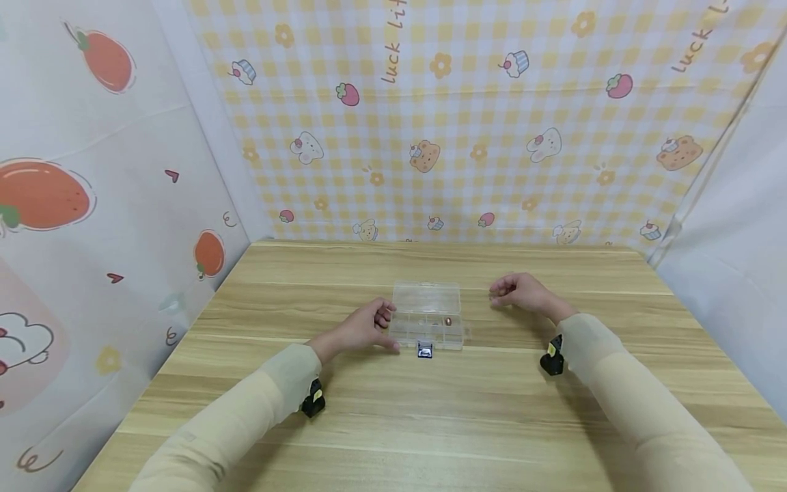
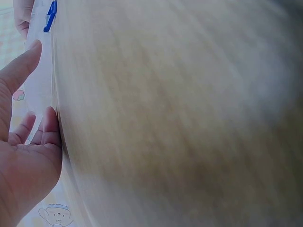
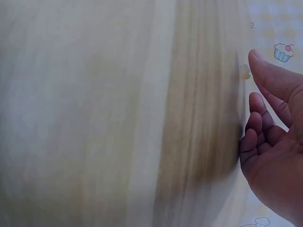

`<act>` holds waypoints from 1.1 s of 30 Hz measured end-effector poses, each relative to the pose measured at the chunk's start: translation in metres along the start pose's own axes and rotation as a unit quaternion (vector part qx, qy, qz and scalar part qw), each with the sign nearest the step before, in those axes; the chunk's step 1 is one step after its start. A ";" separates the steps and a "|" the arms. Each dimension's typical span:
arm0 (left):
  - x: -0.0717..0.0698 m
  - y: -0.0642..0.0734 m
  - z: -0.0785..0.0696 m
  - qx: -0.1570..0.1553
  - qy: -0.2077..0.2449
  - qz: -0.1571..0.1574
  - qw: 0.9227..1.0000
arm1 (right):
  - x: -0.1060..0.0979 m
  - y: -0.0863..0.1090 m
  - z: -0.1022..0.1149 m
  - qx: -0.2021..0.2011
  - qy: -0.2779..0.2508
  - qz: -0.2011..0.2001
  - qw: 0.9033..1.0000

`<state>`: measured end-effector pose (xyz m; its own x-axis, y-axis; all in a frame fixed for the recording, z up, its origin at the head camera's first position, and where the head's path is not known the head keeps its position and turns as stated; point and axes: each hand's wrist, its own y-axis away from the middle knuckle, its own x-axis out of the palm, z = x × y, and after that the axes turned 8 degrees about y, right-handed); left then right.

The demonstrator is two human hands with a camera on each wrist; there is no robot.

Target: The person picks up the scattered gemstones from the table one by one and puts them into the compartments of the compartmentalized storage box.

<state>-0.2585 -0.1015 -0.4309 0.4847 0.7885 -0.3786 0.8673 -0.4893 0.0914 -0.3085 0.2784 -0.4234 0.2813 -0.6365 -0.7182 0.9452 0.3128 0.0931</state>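
A clear plastic compartment box [image 1: 417,335] lies on the table with its lid [image 1: 426,298] folded back. A blue latch [image 1: 425,352] is at its front edge. In one rear right compartment sits a small copper-brown piece [image 1: 448,321]. My left hand [image 1: 367,326] holds the box's left end, thumb at the front corner and fingers bent along the side. To the right of the box, my right hand [image 1: 521,290] is low over the table with loosely bent fingers. A small translucent yellowish bead [image 3: 245,72] shows beside the thumb tip in the right wrist view.
The wooden table [image 1: 424,424] ends against a checked cloth backdrop [image 1: 443,137]. A printed white cloth [image 1: 141,137] hangs at the left, and a plain white sheet [image 1: 732,205] at the right. Black wrist devices [image 1: 552,357] sit under both forearms.
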 end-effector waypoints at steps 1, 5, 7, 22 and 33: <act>0.000 0.000 0.000 0.000 -0.001 0.000 1.000 | -0.001 0.003 0.005 -0.003 -0.001 0.003 1.000; 0.000 0.000 0.000 0.000 -0.001 0.000 1.000 | 0.000 0.002 0.002 -0.001 0.002 0.003 1.000; 0.000 0.000 -0.001 0.000 0.000 -0.001 1.000 | 0.000 0.001 0.001 0.004 0.004 0.003 1.000; 0.000 0.000 -0.002 -0.007 0.003 -0.001 1.000 | 0.005 -0.004 -0.005 0.006 0.010 -0.018 1.000; 0.001 0.001 0.000 -0.003 0.002 0.001 1.000 | 0.009 -0.001 -0.005 0.006 0.032 -0.029 0.999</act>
<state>-0.2573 -0.1011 -0.4308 0.4870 0.7892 -0.3741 0.8670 -0.4885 0.0982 -0.3079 0.2761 -0.4332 0.2147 -0.6065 -0.7655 0.9618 0.2675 0.0578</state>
